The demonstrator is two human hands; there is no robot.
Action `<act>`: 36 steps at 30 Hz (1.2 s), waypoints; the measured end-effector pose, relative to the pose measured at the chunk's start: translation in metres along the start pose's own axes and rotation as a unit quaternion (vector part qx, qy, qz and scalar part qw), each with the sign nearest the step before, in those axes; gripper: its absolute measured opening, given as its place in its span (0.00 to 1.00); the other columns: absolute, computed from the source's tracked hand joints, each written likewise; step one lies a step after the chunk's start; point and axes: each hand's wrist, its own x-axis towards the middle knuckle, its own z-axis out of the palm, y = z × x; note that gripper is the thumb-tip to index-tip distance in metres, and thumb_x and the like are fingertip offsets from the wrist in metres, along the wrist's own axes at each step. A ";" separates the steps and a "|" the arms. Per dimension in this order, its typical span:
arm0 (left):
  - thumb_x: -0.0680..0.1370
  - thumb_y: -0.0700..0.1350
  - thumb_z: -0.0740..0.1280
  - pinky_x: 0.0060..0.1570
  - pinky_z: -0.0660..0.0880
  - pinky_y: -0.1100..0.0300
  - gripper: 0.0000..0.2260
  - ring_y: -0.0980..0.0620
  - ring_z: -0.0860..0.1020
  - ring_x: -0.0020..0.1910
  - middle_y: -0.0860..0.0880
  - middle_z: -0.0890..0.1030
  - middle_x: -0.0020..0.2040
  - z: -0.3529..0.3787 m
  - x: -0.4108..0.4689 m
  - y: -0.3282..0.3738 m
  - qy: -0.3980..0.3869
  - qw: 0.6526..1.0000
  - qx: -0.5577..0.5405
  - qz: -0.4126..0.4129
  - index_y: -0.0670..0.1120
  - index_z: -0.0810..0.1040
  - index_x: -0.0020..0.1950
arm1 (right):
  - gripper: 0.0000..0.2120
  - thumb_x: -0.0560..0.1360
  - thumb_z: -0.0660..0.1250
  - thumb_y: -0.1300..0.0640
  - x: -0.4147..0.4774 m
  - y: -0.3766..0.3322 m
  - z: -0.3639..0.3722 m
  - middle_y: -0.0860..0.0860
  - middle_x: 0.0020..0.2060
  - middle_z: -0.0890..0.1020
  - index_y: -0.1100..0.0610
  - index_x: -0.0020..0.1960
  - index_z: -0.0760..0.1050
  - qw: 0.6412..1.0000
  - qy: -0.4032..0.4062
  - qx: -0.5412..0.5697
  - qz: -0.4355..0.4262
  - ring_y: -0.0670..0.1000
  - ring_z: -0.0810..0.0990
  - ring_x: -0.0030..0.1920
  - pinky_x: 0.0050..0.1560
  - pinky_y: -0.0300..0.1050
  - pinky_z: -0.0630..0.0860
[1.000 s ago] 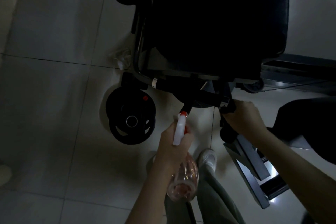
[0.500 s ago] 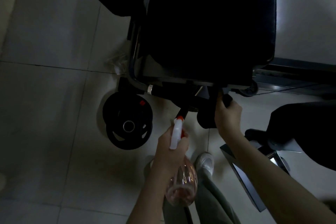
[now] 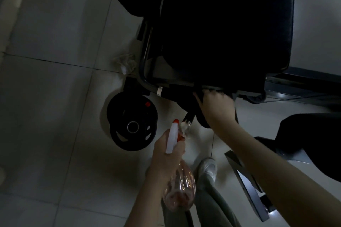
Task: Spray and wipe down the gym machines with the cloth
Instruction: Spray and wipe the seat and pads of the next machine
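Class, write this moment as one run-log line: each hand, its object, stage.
left hand grips spray bottle | right hand holds dark cloth on machine frame | stage: wiping

— Bench (image 3: 221, 33)?
— Black. Left of it, black plates (image 3: 132, 121) with a red spot.
— Cloth (image 3: 204, 120) at its near edge?
— Dark too.
— Bottle (image 3: 180, 188) below the bench?
— Clear pinkish, white sprayer (image 3: 172, 140), red tip (image 3: 175, 121).
— Floor (image 3: 46, 97)?
— Pale grey tiles.
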 end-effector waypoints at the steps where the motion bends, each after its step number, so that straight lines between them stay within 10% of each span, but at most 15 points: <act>1: 0.73 0.44 0.64 0.48 0.78 0.52 0.15 0.60 0.79 0.42 0.51 0.78 0.42 -0.001 -0.001 0.002 0.005 1.000 -0.009 -0.001 0.50 0.74 0.60 | 0.25 0.80 0.49 0.42 0.005 0.001 -0.001 0.56 0.43 0.81 0.59 0.54 0.76 0.999 0.024 0.041 0.007 0.56 0.80 0.42 0.39 0.50 0.76; 6: 0.77 0.39 0.64 0.39 0.73 0.70 0.10 0.61 0.78 0.42 0.55 0.77 0.42 -0.009 -0.001 0.013 0.008 1.000 -0.023 -0.001 0.55 0.73 0.47 | 0.32 0.76 0.59 0.38 0.008 -0.029 0.004 0.56 0.67 0.67 0.59 0.71 0.60 0.984 -0.048 -0.085 -0.151 0.56 0.68 0.65 0.56 0.49 0.72; 12: 0.75 0.43 0.63 0.42 0.76 0.67 0.09 0.59 0.77 0.43 0.49 0.77 0.44 -0.017 0.002 0.013 0.009 0.999 -0.022 0.033 0.58 0.72 0.49 | 0.23 0.77 0.57 0.39 0.044 -0.025 0.002 0.51 0.39 0.77 0.57 0.55 0.76 0.992 -0.092 0.042 -0.077 0.52 0.80 0.41 0.41 0.48 0.79; 18: 0.76 0.46 0.64 0.46 0.75 0.65 0.11 0.59 0.79 0.49 0.57 0.78 0.47 -0.024 0.001 0.008 0.013 0.999 -0.048 0.008 0.56 0.73 0.58 | 0.28 0.78 0.60 0.46 0.014 -0.045 0.010 0.58 0.65 0.69 0.60 0.71 0.59 0.981 -0.048 -0.089 -0.168 0.59 0.69 0.65 0.58 0.52 0.74; 22: 0.72 0.50 0.62 0.55 0.77 0.57 0.13 0.68 0.76 0.47 0.61 0.76 0.45 -0.028 0.000 0.006 0.007 0.999 -0.045 -0.004 0.67 0.69 0.51 | 0.13 0.81 0.56 0.55 0.025 -0.043 0.008 0.55 0.54 0.77 0.59 0.62 0.70 0.988 -0.020 -0.062 -0.140 0.56 0.77 0.54 0.45 0.48 0.77; 26: 0.73 0.51 0.63 0.53 0.78 0.45 0.13 0.52 0.80 0.49 0.52 0.79 0.46 -0.032 0.005 0.000 0.033 0.999 -0.018 -0.011 0.63 0.73 0.57 | 0.13 0.73 0.67 0.54 0.031 -0.065 0.006 0.57 0.49 0.78 0.61 0.53 0.77 0.964 0.116 0.028 -0.239 0.59 0.78 0.50 0.37 0.49 0.77; 32: 0.69 0.49 0.60 0.56 0.78 0.49 0.25 0.54 0.79 0.52 0.57 0.77 0.49 -0.039 0.010 -0.001 0.014 1.000 0.013 -0.014 0.59 0.67 0.67 | 0.34 0.65 0.67 0.32 0.048 -0.077 0.031 0.51 0.50 0.81 0.57 0.57 0.79 0.954 0.103 -0.132 -0.248 0.52 0.79 0.51 0.49 0.44 0.76; 36: 0.70 0.49 0.62 0.51 0.79 0.49 0.11 0.45 0.80 0.48 0.47 0.79 0.47 -0.043 0.009 0.000 0.030 0.999 0.008 -0.043 0.60 0.71 0.52 | 0.30 0.70 0.65 0.44 0.029 -0.054 0.036 0.58 0.60 0.77 0.61 0.66 0.72 0.918 0.119 -0.215 -0.310 0.59 0.76 0.60 0.62 0.52 0.72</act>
